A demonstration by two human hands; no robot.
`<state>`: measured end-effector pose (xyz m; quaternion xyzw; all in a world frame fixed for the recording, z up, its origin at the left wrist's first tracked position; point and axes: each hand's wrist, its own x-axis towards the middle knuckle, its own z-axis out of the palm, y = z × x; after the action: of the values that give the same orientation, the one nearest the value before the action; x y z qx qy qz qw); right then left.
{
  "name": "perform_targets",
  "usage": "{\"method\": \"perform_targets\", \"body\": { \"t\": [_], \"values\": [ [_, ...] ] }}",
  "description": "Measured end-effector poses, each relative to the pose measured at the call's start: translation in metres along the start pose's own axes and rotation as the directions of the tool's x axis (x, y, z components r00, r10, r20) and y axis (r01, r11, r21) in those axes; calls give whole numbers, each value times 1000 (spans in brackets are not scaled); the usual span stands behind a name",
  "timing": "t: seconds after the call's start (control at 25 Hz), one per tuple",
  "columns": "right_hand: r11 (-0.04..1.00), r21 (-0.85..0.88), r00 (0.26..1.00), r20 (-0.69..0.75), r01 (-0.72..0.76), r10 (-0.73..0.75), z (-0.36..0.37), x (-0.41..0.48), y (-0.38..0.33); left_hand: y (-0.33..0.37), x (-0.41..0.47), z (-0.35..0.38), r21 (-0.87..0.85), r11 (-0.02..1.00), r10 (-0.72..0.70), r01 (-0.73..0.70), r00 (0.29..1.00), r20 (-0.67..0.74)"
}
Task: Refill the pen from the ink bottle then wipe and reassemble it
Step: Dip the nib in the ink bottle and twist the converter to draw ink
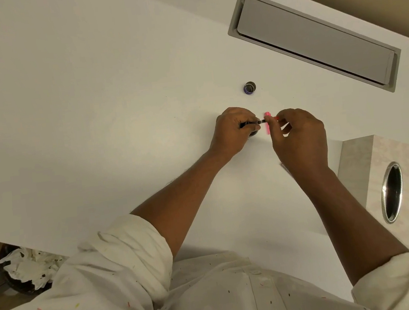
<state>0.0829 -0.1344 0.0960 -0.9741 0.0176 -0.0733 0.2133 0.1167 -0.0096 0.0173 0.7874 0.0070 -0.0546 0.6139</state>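
My left hand (234, 130) grips a thin black pen part (258, 122) that lies level and points to the right. My right hand (296, 135) pinches the right end of that part with thumb and forefinger. A pink pen piece (268, 126) shows between the two hands, partly hidden by my right fingers; I cannot tell whether it is held or lying on the white desk (89, 104). Something dark and round (254, 133) peeks out under my left hand. A small cap with a purple rim (249, 88) stands on the desk beyond my hands.
A grey cable hatch (312, 38) is set into the desk at the back right. A box with a metal-rimmed oval opening (392, 192) stands at the right edge. A bin with crumpled white paper (26, 266) sits on the floor at the lower left.
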Motion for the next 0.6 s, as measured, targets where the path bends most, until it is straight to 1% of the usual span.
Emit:
{"method": "perform_targets", "body": {
  "t": [0.12,0.24,0.4,0.6],
  "values": [
    [998,50,1000,3,-29,29,-4,-1,-5,-1,0,0,-7,1000,-7,7,1000,4],
    [996,85,1000,-26,15,-13,-6,-3,-3,-1,0,0,-14,1000,2,-2,1000,-1],
    [996,69,998,-33,53,-51,-3,-1,2,0,0,0,-8,1000,12,-12,1000,-3],
    [999,26,999,-20,43,-43,-3,1,3,-1,0,1,-11,1000,18,-18,1000,-7]
  ]
}}
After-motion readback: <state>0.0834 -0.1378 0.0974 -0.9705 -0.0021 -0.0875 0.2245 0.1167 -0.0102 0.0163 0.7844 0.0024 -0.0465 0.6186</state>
